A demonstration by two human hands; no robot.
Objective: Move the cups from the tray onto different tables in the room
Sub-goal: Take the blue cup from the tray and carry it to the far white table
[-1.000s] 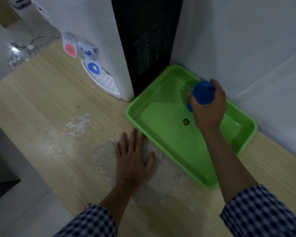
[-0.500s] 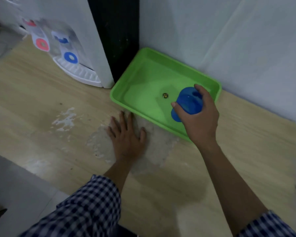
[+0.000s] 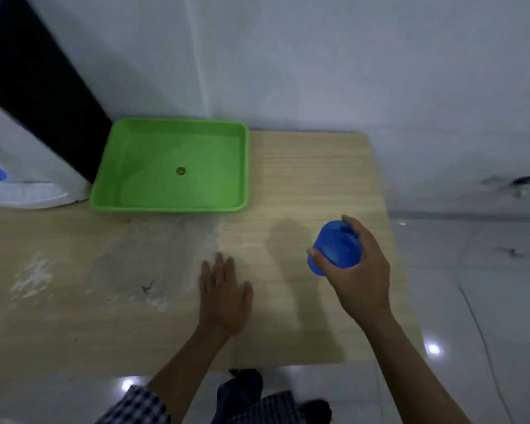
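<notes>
My right hand (image 3: pixel 360 280) grips a blue cup (image 3: pixel 334 247) held upside down, its base facing up, above the right part of the wooden table (image 3: pixel 312 179). The cup is clear of the green tray (image 3: pixel 129 130), which sits against the wall at the back and holds no cups; a small round mark shows at its centre. My left hand (image 3: pixel 222 296) lies flat on the tabletop with fingers spread, holding nothing, to the left of the cup.
A white water dispenser (image 3: pixel 22 166) with a black back panel stands left of the tray. The table's right edge runs close to my right hand, with shiny tiled floor (image 3: pixel 471 286) beyond. White worn patches mark the tabletop at left.
My right hand lifted the blue cup out of the tray and carried it right and toward me. The view swung to the right. My left hand stayed flat on the table.
</notes>
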